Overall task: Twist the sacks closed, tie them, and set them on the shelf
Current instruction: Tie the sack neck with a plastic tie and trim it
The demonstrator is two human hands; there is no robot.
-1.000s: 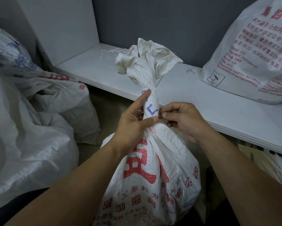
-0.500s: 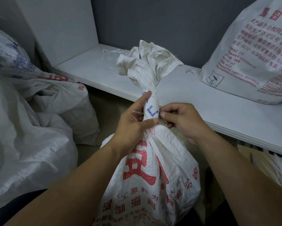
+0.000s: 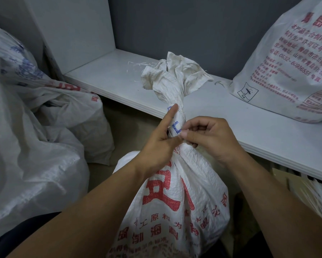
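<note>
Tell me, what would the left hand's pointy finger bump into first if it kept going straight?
The left hand lays its straight finger against the sack's twisted neck, pointing up it. Going on, it would probably meet the crumpled sack mouth first, though depth is unclear.

A dark grey wall fills the back from 12 to 1 o'clock — flat, matt and unmarked. At 11 o'clock a white upright panel meets it at a corner. A patch of tan floor shows just left of centre, toward 9 o'clock. At 4 o'clock lies a piece of brown cardboard, and just beside it, nearer the edge, a bundle of pale thin strips — fanned and slanting. At 8 o'clock, low in the corner, sits dark cloth.
</note>
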